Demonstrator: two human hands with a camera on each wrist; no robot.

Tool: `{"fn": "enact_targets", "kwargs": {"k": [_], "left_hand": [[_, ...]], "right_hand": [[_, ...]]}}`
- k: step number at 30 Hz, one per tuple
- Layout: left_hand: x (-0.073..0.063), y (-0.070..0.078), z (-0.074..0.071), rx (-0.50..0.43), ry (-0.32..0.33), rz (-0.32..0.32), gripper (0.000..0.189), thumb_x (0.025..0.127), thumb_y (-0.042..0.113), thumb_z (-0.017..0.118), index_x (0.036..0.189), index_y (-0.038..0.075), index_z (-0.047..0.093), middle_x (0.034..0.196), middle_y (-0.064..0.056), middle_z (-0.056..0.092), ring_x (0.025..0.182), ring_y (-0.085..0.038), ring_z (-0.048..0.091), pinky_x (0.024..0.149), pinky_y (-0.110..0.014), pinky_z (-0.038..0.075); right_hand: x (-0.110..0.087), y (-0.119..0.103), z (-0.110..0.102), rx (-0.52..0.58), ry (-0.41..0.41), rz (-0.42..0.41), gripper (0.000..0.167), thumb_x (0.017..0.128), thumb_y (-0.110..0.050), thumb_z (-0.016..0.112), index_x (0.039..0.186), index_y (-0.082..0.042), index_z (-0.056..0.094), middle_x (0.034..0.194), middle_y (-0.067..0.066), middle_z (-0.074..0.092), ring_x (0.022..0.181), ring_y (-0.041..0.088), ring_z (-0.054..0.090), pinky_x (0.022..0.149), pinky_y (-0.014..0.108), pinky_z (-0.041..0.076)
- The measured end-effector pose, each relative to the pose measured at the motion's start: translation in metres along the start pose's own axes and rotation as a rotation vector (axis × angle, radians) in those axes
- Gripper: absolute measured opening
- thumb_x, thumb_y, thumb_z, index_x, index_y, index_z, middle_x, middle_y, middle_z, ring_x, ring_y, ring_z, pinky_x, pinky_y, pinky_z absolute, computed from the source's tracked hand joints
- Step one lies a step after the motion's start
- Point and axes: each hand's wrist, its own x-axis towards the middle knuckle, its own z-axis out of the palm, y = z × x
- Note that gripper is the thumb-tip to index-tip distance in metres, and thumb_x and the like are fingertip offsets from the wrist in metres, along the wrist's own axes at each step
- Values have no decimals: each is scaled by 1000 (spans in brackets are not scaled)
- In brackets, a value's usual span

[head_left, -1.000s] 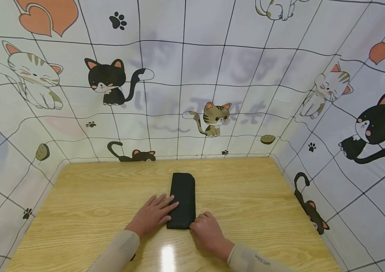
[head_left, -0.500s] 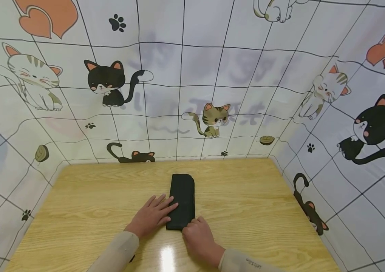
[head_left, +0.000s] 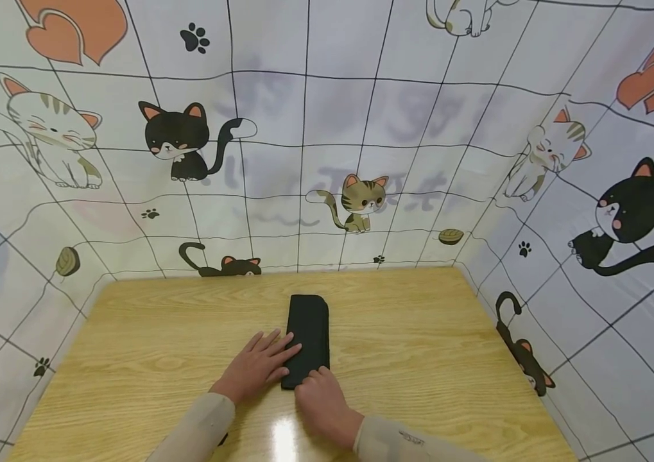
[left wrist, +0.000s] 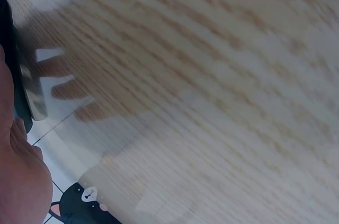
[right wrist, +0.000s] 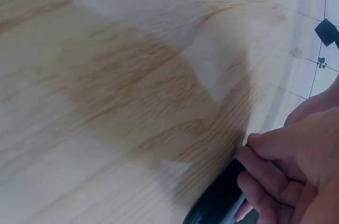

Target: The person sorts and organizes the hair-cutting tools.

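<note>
A long, flat black zip case (head_left: 308,330) lies on the wooden table, its length pointing away from me. My left hand (head_left: 254,367) rests with fairly straight, spread fingers over the case's left side. At the near end, my right hand (head_left: 323,401) has curled fingers and covers part of the edge. In the right wrist view, thumb and forefinger of that hand (right wrist: 296,166) pinch at the edge of the case (right wrist: 214,197); the small part between them, seemingly the zipper pull, is hidden. Only a sliver of the left hand (left wrist: 24,187) shows in the left wrist view.
The light wooden table (head_left: 419,346) extends on both sides of the case. White cloth walls (head_left: 280,167) printed with cartoon cats stand at the back and sides. A bright light reflection lies on the tabletop near the front.
My right hand has slid left along the case's near end, from its near right corner toward the near left one. The left hand and the case stay in place.
</note>
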Motion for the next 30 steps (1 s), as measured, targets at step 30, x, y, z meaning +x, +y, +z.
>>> {"fn": "enact_targets", "kwargs": {"k": [30], "left_hand": [[3, -5, 6, -11, 16, 30, 53, 101, 46, 43, 152, 32, 35, 159, 3, 34, 148, -27, 31, 120, -53, 25]], "right_hand": [[11, -4, 4, 77, -23, 37, 19, 82, -29, 73, 64, -26, 70, 61, -9, 61, 60, 9, 54, 63, 27, 31]]}}
